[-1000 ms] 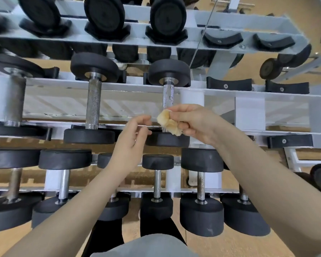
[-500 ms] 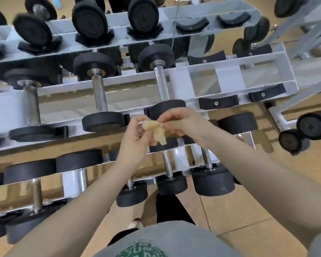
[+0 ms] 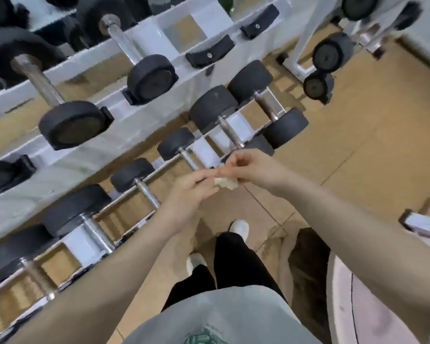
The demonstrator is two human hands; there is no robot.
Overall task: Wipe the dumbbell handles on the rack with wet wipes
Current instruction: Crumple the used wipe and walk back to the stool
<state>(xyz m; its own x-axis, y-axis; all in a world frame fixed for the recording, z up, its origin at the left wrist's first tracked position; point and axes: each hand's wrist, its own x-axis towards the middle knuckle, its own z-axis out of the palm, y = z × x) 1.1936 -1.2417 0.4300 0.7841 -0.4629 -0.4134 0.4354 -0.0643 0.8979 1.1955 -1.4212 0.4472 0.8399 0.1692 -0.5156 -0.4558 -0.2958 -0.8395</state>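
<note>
Since half a second ago the view has swung right and tilted, so the rack (image 3: 139,135) now runs diagonally from lower left to upper right, and both hands have drifted off the rack to hang over the floor at frame centre. The wipe (image 3: 225,182), a small crumpled yellowish wad, sits between them. The right hand (image 3: 248,168) has its fingers curled and pinches the wipe's top. The left hand (image 3: 191,192) reaches in with fingers nearly straight, tips touching the wipe; whether it grips is unclear. Dumbbells (image 3: 144,180) with chrome handles lie just left of the hands. Blur softens everything.
</note>
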